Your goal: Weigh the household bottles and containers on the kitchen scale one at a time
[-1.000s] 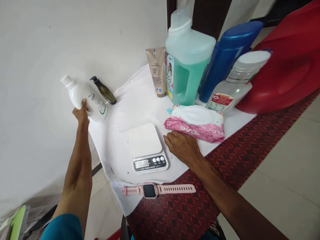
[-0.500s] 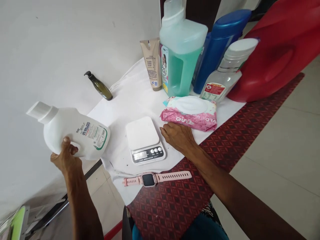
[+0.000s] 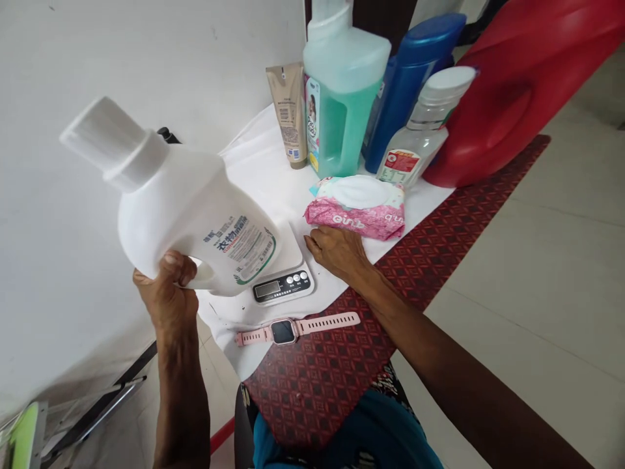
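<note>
The scale (image 3: 289, 277) sits on the cloth (image 3: 256, 163), behind the watch (image 3: 283, 332), left of the wipes pack (image 3: 355, 210). Bottles (image 3: 336, 104) stand behind the pack, the tube (image 3: 289, 116) to their left.

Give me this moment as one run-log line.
left hand: holding white bottle, tilted | right hand: beside pink pack | scale: partly hidden

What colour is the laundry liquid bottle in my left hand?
The laundry liquid bottle is white, and so is its cap; the head view shows it best.
</note>
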Motion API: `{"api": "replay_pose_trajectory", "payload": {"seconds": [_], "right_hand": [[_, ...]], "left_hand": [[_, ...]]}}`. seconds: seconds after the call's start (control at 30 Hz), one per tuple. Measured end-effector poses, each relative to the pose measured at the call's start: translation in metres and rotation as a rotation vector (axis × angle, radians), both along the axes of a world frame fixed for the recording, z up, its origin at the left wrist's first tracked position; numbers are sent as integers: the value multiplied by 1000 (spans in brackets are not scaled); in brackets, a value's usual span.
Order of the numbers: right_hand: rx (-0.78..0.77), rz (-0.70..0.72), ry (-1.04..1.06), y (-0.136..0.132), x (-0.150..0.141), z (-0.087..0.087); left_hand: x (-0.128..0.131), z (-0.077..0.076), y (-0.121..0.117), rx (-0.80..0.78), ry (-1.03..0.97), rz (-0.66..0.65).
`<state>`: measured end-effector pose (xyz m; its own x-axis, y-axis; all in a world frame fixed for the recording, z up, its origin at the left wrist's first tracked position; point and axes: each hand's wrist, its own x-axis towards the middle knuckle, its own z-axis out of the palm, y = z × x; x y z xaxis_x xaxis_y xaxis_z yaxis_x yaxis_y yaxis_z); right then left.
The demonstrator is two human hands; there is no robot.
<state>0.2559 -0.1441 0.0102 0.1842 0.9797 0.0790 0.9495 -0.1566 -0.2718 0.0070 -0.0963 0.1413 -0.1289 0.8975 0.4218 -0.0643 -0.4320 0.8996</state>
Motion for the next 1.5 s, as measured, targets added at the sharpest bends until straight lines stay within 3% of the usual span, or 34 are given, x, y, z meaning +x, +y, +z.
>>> {"api": "replay_pose_trajectory", "payload": {"seconds": [0.17,0.33,0.47,0.6,0.73,0.87,1.07,1.2,1.33,1.5], "right_hand": [[12,8,24,1,3,-4],[37,27,57,1,5,-6],[34,35,64,1,5,-4],[36,38,65,0,5,-1],[49,42,72,-1,6,0],[61,40,89,-1,6,0],[62,50,97,-1,8,-2],[49,55,102,0,8,0],[43,68,91,0,8,2],[47,78,89,0,8,1]], "left_hand": [[24,-4,-5,-10,54,-34],[33,-5,-5,22,112,-58],[18,-8,-3,47,242,-135],[-8,-8,-1,114,378,-82],[-21,-2,-1,176,296,-42],[-18,3,-4,250,262,23],[11,-7,-11,97,315,27],[39,-4,-5,59,164,53],[67,11,21,77,56,52],[104,22,74,142,24,4]]}}
